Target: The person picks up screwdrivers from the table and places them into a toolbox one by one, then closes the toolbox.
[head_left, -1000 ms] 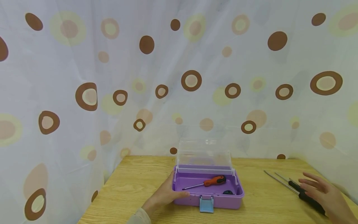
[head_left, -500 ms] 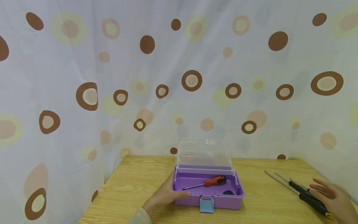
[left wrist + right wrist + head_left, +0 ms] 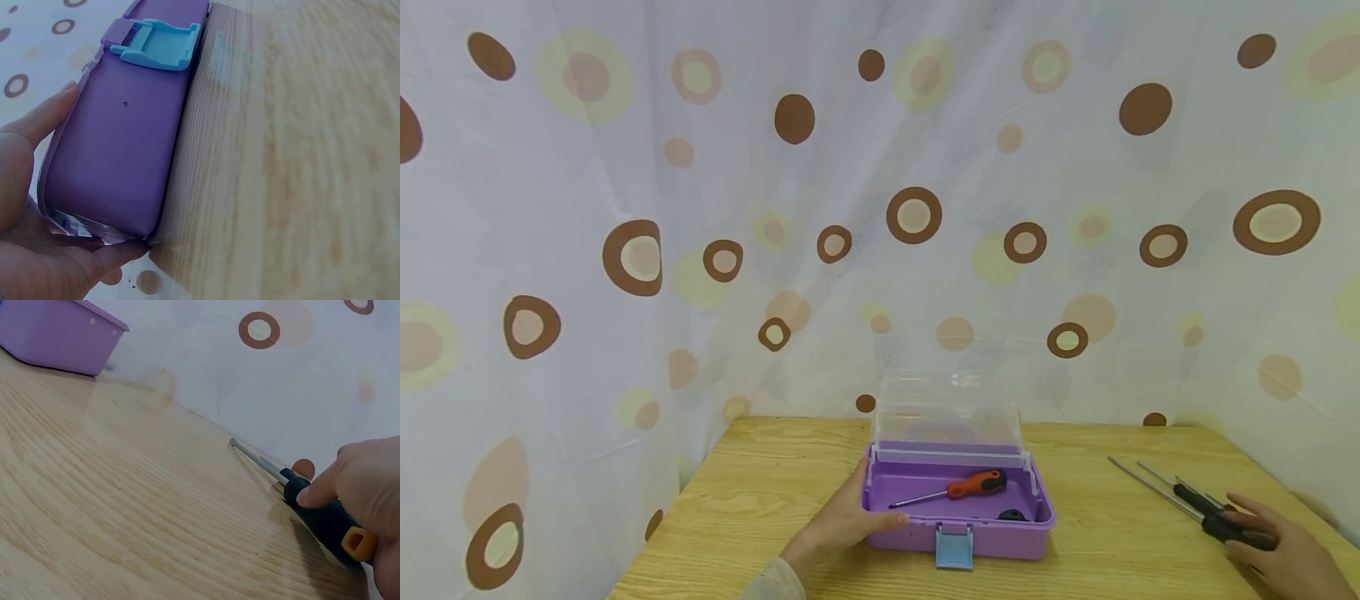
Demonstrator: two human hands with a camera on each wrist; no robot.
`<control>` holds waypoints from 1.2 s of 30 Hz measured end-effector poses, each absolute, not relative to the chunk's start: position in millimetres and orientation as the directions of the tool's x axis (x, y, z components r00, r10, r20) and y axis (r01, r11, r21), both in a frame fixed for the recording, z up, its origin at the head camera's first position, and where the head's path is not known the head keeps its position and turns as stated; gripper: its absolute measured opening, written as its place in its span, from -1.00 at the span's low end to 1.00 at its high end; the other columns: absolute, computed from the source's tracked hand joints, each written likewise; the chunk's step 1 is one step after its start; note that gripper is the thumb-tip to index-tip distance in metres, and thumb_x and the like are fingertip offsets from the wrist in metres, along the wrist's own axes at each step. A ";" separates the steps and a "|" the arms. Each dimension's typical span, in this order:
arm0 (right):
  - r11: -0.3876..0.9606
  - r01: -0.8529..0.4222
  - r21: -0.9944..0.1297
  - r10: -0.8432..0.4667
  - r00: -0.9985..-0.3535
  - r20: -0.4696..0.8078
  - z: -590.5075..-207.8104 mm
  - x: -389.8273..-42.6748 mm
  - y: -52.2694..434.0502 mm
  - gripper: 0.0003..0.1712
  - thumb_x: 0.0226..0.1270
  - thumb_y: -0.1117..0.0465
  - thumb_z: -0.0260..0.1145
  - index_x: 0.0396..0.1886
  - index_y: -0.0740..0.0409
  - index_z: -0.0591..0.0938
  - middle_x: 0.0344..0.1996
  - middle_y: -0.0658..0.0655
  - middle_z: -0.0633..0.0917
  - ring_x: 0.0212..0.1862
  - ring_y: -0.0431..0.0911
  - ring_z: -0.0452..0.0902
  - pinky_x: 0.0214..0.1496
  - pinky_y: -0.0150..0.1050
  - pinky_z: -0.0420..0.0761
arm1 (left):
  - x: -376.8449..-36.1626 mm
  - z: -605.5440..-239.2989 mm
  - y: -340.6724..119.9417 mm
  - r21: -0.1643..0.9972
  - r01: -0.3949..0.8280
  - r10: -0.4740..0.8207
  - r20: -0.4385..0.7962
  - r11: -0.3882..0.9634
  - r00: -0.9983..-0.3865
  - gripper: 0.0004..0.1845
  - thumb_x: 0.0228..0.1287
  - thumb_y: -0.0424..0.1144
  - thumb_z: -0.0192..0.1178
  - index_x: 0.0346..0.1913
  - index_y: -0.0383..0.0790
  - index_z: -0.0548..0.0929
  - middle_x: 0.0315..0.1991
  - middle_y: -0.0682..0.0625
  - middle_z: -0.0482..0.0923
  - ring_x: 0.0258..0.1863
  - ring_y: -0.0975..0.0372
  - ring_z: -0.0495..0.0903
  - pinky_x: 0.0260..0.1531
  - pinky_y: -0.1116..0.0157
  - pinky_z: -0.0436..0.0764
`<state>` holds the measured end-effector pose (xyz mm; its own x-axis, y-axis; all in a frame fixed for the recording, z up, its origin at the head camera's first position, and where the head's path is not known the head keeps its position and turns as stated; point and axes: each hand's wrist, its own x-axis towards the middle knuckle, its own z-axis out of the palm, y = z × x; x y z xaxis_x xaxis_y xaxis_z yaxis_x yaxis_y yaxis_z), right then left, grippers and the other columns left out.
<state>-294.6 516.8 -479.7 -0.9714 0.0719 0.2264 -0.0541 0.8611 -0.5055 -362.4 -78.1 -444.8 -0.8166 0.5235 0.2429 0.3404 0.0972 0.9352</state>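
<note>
The purple toolbox (image 3: 1003,546) stands on the table with its clear lid (image 3: 947,421) raised and its blue latch (image 3: 162,45) hanging at the front. Inside lie an orange-and-black screwdriver (image 3: 977,485) and part of a dark handle (image 3: 1011,515). My left hand (image 3: 846,517) grips the box's left end, thumb over the rim and fingers round the corner. At the right, my right hand (image 3: 1285,550) grips the black handle of a long screwdriver (image 3: 322,522), thumb along its near side; its yellow butt (image 3: 359,544) shows in the right wrist view.
Beside the gripped screwdriver lies another black-handled screwdriver (image 3: 1195,498), with a further thin shaft close by. The wooden table (image 3: 1112,558) meets a dotted curtain (image 3: 955,292) at its back and sides.
My right hand has drawn back slightly, come down over the long screwdriver and taken hold of its handle. The left hand and the toolbox have stayed put.
</note>
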 end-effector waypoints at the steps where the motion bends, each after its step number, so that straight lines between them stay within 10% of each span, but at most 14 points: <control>1: 0.873 -0.050 -0.485 0.064 -0.975 0.215 -480.3 -294.2 516.8 -0.03 0.32 0.13 0.51 0.43 0.58 0.18 0.08 0.55 0.62 0.05 0.57 0.49 -0.09 0.45 0.52 | -362.6 -444.6 -77.9 0.935 0.342 0.526 0.245 0.094 -0.814 0.28 0.19 -0.18 0.53 0.69 -0.07 -0.27 0.46 -0.26 0.28 0.30 -0.15 0.43 0.35 -0.19 0.34; 30: 0.862 -0.007 -0.506 0.115 -0.971 0.208 -476.7 -293.2 522.8 0.09 0.47 0.00 0.37 0.54 0.50 -0.09 0.05 0.54 0.64 0.16 0.77 0.12 -0.01 0.66 0.21 | -362.9 -441.9 -77.7 0.937 0.335 0.524 0.236 0.102 -0.819 0.28 0.20 -0.14 0.52 0.69 -0.06 -0.27 0.49 -0.26 0.24 0.34 -0.17 0.38 0.38 -0.20 0.28; 36: 0.813 0.012 -0.583 0.202 -0.944 0.263 -480.1 -292.6 525.6 -0.04 0.53 -0.05 0.31 0.52 0.50 0.07 -0.09 0.34 0.76 -0.08 0.35 0.60 -0.01 0.29 0.55 | -363.2 -444.5 -78.2 0.926 0.353 0.512 0.239 0.137 -0.825 0.31 0.17 -0.13 0.54 0.69 -0.08 -0.28 0.49 -0.24 0.24 0.33 -0.14 0.39 0.37 -0.20 0.30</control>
